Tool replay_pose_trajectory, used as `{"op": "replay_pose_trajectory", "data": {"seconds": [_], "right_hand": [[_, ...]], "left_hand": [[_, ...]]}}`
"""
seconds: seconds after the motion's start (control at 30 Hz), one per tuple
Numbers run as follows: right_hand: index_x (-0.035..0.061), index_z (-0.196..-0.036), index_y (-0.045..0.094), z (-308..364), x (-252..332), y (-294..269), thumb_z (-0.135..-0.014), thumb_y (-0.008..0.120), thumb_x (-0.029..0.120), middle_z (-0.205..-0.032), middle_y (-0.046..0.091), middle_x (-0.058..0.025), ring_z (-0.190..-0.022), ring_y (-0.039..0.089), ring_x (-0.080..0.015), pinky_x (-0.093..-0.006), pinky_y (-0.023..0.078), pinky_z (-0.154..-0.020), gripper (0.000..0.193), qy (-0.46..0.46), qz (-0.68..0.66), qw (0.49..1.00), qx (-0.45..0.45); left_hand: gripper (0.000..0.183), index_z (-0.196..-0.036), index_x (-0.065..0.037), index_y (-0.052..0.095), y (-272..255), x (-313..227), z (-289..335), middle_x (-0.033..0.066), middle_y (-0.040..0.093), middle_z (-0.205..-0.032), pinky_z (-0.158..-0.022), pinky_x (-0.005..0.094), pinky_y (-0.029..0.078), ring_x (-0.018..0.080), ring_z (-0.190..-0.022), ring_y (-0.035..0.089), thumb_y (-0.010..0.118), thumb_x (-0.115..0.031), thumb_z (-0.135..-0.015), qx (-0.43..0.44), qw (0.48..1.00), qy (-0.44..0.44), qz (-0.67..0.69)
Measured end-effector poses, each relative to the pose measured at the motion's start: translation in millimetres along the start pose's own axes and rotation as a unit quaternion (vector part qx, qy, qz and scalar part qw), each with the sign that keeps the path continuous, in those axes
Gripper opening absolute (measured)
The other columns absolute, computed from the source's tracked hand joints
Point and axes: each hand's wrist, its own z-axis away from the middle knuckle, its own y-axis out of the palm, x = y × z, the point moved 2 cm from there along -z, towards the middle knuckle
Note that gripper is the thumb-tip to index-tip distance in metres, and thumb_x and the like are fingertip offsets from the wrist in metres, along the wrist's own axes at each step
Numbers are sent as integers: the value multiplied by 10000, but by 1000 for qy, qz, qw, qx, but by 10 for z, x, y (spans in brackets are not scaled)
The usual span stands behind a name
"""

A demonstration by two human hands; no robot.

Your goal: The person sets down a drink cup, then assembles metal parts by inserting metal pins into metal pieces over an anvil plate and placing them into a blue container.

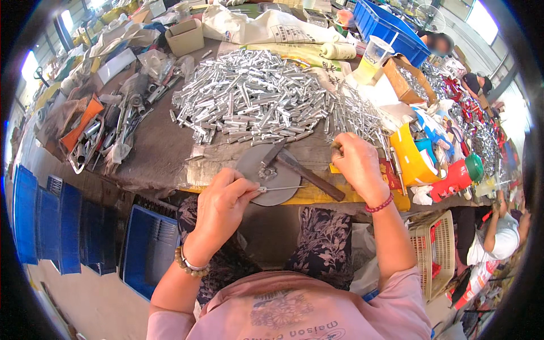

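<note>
Between thumb and fingers, my left hand pinches a small silver metal pin whose thin shaft points right. It is held over the near part of a round grey metal disc. Across that disc lies a hammer, its wooden handle slanting toward me at the right. My right hand is raised to the right of the hammer, fingers curled together; what they hold, if anything, is hidden. Beyond the disc spreads a big heap of short silver metal tubes. Thin metal rods are piled at its right, beyond my right hand.
On the right stand a drink cup, a cardboard box, a yellow container and a red bottle. Tools and bags crowd the left. Blue bins and a beige basket flank my legs.
</note>
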Motion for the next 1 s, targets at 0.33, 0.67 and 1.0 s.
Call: {"op": "replay_pose_trajectory", "data": {"seconds": [0.33, 0.67, 1.0], "right_hand": [[55, -986, 745, 133, -245, -114, -851, 724, 59, -937, 699, -126, -875, 711, -322, -412, 563, -791, 136, 116, -183, 976, -9], [57, -940, 751, 135, -194, -181, -829, 708, 33, -961, 647, -113, -1000, 672, -332, -450, 548, -848, 121, 13, -83, 995, 56], [8, -1015, 657, 64, -252, -85, -846, 650, -29, -989, 639, -172, -960, 653, -384, -469, 532, -836, 173, -18, -140, 989, 42]], "left_hand": [[163, -941, -58, 758, -8, -17, -14, 77, 653, -892, -690, 379, 536, 290, -810, 675, 840, -49, -800, 14, 1000, -6, -4], [164, -928, -69, 751, 0, -12, -9, 74, 644, -877, -680, 390, 534, 296, -798, 665, 840, -59, -791, 7, 1000, -2, -3], [155, -930, -66, 752, -4, -12, 2, 77, 642, -879, -692, 399, 533, 304, -814, 668, 835, -63, -799, 4, 1000, -2, 0]]}}
